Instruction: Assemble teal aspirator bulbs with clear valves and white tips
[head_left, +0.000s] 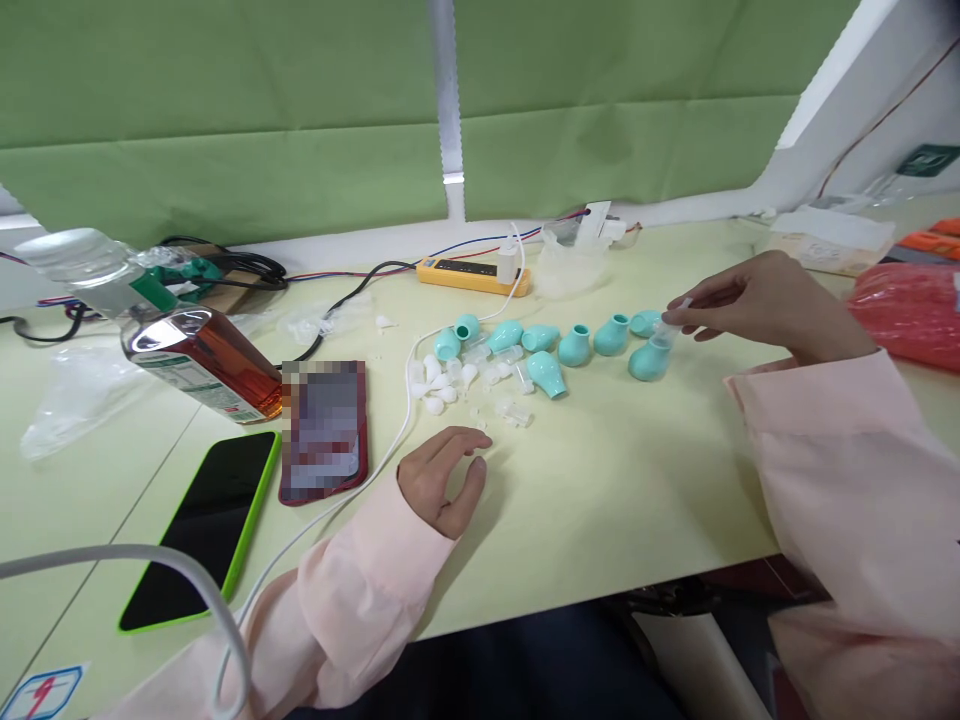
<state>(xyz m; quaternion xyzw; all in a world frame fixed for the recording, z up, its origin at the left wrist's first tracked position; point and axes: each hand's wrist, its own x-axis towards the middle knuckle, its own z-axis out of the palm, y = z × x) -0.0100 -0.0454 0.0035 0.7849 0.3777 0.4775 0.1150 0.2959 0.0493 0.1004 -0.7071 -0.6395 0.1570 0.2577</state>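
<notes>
My right hand [765, 305] pinches a small translucent plastic piece [665, 333] at the neck of a turquoise bulb-shaped bottle [648, 362], which stands upright on the table. I cannot tell how far the piece sits inside the neck. Another turquoise bottle [645, 323] lies just behind it. Several more, such as one upright bottle [574, 345] and one lying bottle [547, 375], spread out to the left. Over the table's near middle hovers my left hand [442, 480], thumb and fingers apart and holding nothing. Closest to it are clear plastic tubes [514, 412] and white bulb-shaped pieces [435, 385].
A white cable [409, 400] runs past my left hand to a yellow power strip [457, 275]. On the left are a red-cased phone [330, 430], a green-cased phone [214, 510] and a bottle of amber liquid [210, 360]. A red plastic-wrapped bundle [907, 315] lies far right.
</notes>
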